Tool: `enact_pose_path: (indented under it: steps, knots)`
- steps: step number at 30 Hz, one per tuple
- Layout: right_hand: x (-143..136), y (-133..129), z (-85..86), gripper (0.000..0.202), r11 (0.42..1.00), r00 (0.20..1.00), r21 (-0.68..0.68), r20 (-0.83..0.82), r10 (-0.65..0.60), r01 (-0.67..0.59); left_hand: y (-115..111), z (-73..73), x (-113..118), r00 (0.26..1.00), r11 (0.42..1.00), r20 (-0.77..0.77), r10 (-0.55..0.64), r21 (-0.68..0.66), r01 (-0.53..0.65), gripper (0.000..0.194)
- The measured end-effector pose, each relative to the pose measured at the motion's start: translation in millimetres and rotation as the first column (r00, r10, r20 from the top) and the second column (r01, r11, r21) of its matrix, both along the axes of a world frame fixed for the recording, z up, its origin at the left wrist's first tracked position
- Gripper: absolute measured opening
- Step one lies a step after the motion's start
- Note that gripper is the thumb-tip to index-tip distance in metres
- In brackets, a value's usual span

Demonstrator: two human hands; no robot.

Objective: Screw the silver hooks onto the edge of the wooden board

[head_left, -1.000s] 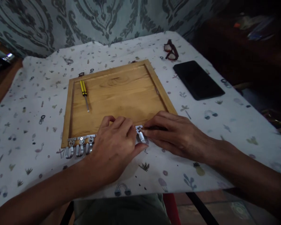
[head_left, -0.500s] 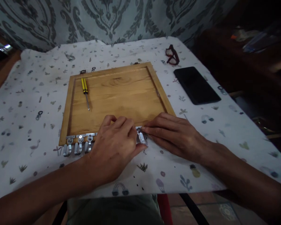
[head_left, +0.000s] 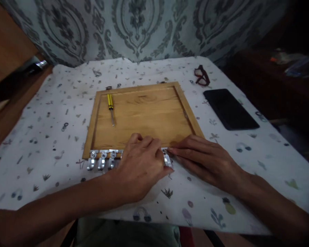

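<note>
A silver metal hook rail (head_left: 103,156) with several curved hooks lies along the near edge of a shallow wooden frame (head_left: 154,120). My left hand (head_left: 141,166) arches over the middle of the rail, its curled fingers and thumb closed about it and covering some hooks. At the rail's right end, my right hand (head_left: 208,157) has its fingertips pressed together against the metal and the frame's edge. Whatever those fingertips pinch, if anything, is hidden. A yellow and black screwdriver (head_left: 110,104) rests inside the frame at the left, its tip towards me.
Right of the frame lies a black tablet-like slab (head_left: 230,109). Brown-rimmed glasses (head_left: 203,76) sit behind it. A white printed cloth (head_left: 54,137) covers the table, with a patterned curtain (head_left: 136,27) at the far side. Dark furniture (head_left: 270,82) stands at the right.
The whole view has shifted, so everything appears farther right and slightly lower. Both hands keep nearly the same places on the hook rail.
</note>
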State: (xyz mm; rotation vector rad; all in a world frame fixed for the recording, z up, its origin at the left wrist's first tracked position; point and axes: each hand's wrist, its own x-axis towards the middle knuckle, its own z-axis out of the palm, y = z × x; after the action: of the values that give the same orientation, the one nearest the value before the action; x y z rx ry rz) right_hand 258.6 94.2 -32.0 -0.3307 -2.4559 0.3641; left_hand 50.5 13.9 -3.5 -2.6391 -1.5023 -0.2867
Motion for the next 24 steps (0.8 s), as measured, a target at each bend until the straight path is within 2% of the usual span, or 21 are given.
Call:
enact_pose_path:
  steps: [5, 7, 10, 12, 15, 18, 21, 24]
  knots:
    - [-2.9, 3.1, -2.6, 0.025, 0.993, 0.995, -0.111, -0.09, -0.04, 0.03, -0.9, -9.0, -0.3, 0.999, 1.0, 0.041, -0.008, 0.001, 0.008, 0.037]
    - [-3.5, 4.8, -2.4, 0.022, 0.983, 0.995, -0.174, -0.077, -0.066, 0.052, -0.6, -11.7, 0.1, 0.999, 1.0, 0.053, 0.004, 0.003, -0.004, 0.037]
    - [-8.8, 10.2, 6.5, 0.018, 0.964, 0.995, -0.249, -0.02, -0.096, 0.088, 0.0, -13.7, 0.6, 0.997, 1.0, 0.075, 0.009, -0.003, -0.009, 0.037]
    - [-20.6, 17.9, 18.9, 0.02, 0.966, 0.997, -0.247, 0.057, -0.061, 0.073, 0.4, -14.3, 0.7, 0.996, 1.0, 0.09, 0.0, 0.004, 0.0, 0.037]
    - [-57.9, 37.3, 41.1, 0.028, 0.964, 0.975, -0.251, 0.222, -0.029, 0.086, 1.2, -14.0, 0.7, 0.995, 1.0, 0.1, 0.01, -0.015, -0.008, 0.038]
    - [-115.2, 63.4, 56.0, 0.028, 0.936, 0.927, -0.296, 0.369, -0.072, 0.191, 1.7, -11.9, 0.7, 0.996, 0.997, 0.084, 0.018, -0.074, -0.012, 0.04]
    - [-175.9, 87.1, 57.9, 0.036, 0.917, 0.901, -0.266, 0.396, -0.178, 0.298, 1.9, -9.3, 0.3, 0.998, 0.998, 0.059, 0.017, -0.064, -0.014, 0.04]
    - [-221.5, 99.3, 49.3, 0.037, 0.877, 0.86, -0.261, 0.437, -0.265, 0.403, 1.9, -7.6, -0.5, 0.999, 0.998, 0.033, 0.027, -0.051, -0.026, 0.039]
